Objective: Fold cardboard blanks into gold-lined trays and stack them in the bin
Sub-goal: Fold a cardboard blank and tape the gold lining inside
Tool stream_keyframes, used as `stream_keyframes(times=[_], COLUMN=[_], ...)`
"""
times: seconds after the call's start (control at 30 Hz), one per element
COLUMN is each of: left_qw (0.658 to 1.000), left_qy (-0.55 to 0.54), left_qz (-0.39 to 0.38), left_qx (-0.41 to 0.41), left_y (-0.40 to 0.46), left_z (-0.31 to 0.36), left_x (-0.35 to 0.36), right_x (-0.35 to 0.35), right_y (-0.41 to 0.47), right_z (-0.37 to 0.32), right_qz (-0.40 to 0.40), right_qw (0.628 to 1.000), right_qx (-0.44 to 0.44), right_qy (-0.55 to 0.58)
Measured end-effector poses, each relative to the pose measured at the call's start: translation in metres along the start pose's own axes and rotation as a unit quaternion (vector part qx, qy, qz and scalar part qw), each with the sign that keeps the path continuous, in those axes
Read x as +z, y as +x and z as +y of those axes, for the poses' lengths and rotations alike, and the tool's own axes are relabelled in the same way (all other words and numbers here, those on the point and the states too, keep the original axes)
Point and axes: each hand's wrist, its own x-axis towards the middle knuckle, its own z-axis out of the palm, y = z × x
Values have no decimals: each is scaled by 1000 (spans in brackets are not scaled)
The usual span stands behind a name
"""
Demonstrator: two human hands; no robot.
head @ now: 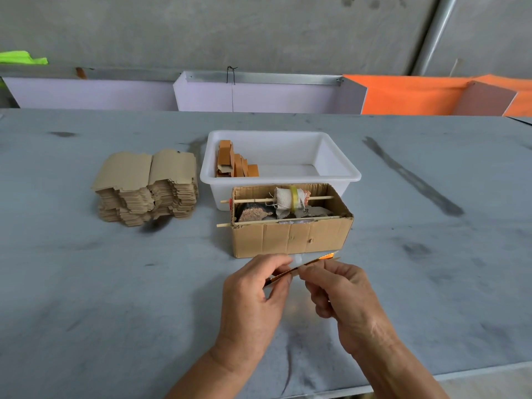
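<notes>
**Early in the batch, one blank in hand**

We pinch a gold-lined blank (302,267) between left hand (259,286) and right hand (339,295), just before the cardboard box (290,237). Bin (339,165) behind box holds few trays (234,162); tall blank stack (146,187) left of it remains.

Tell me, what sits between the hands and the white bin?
In the head view, an open cardboard box of scraps, with two wooden sticks across its top, stands between the hands and the white bin, right against the bin's near wall.

Small packing workshop, bare concrete wall (259,30), scuffed grey workbench (86,283), stacked cardboard blanks (146,187), white plastic bin (280,180)
</notes>
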Motion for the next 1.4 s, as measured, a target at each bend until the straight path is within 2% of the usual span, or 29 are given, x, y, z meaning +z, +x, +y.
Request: stream_keyframes(times=[0.37,0.9,1.03,1.13,1.3,1.4], left_qw=[998,998,998,995,970,952], left_qy=[17,38,23,-21,-116,-176], left_qz=[-54,-55,-52,-54,-65,-54], left_qx=[19,11,-20,-81,-202,-245], left_y=[2,1,2,2,4,5], left_z=[5,6,7,8,8,9], left_x=[-5,-2,-1,-1,-1,0], right_x=[-1,-2,-1,-1,1,1], right_y=[1,4,5,4,4,3], right_z=[-2,-5,-6,-7,-8,-9], right_qz=[-4,-10,-10,-10,-3,0], right_qw=[1000,999,999,999,998,997], right_qx=[10,29,29,29,5,-20], right_qy=[-17,-30,-32,-35,-59,-75])
